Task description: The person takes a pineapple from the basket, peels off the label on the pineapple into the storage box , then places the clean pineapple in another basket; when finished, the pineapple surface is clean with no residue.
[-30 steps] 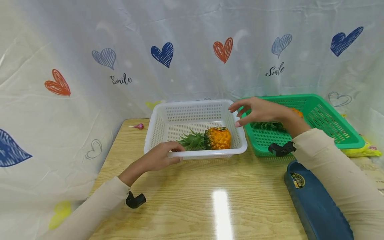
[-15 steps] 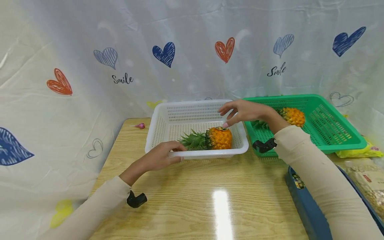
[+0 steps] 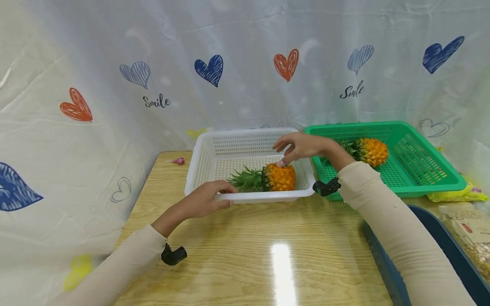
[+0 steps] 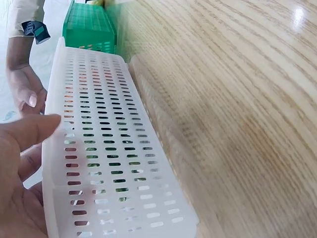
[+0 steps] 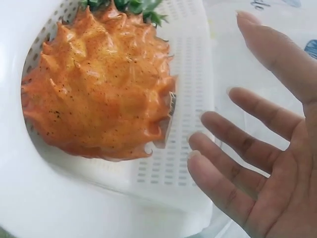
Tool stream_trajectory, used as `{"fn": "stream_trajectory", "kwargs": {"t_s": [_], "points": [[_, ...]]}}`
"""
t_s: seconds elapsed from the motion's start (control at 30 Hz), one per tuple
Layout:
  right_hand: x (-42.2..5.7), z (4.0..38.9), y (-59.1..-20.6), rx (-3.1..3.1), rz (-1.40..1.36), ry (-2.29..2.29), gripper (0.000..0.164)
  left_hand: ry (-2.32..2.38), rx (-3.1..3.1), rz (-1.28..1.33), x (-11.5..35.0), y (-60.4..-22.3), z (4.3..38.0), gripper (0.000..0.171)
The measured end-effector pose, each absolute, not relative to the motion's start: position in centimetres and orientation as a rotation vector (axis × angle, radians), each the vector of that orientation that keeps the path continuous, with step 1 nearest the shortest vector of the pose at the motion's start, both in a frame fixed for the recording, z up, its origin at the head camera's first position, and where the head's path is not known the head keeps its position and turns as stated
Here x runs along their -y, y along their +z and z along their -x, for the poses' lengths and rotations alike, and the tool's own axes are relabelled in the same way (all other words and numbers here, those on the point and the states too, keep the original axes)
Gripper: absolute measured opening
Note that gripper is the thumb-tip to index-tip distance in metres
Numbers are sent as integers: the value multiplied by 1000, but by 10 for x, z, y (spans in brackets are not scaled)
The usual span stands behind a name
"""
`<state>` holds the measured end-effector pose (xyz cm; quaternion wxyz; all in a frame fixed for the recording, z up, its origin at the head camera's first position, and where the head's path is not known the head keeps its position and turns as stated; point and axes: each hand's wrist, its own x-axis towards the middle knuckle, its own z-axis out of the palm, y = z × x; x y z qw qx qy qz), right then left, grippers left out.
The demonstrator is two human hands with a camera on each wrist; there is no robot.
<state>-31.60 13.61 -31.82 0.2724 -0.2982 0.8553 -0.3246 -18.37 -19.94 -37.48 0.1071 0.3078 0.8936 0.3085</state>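
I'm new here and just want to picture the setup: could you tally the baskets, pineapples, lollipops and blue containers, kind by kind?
Baskets: 2 (white basket, green basket)
Pineapples: 2 (first pineapple in the white one, second pineapple in the green one)
Lollipops: 1 (pink lollipop)
Blue containers: 1 (blue container, partly hidden by a sleeve)
Total: 6

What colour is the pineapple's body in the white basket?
The pineapple's body is mostly orange with tiny dark specks, best seen in the right wrist view.
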Motion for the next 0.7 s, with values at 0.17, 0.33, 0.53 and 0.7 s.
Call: {"fn": "stream_trajectory", "kwargs": {"t_s": [0.17,0.33,0.53,0.7], "points": [[-131,317,-323,-2325,811,-805,69,967,-2596,-875,205,-373,185,29],[-126,317,-326,-2306,810,-764,68,1004,-2636,-802,215,-369,186,35],[-122,320,-329,-2297,804,-741,68,1024,-2744,-733,228,-358,186,37],[-119,322,-332,-2293,775,-730,71,1024,-2829,-681,241,-357,190,40]]}}
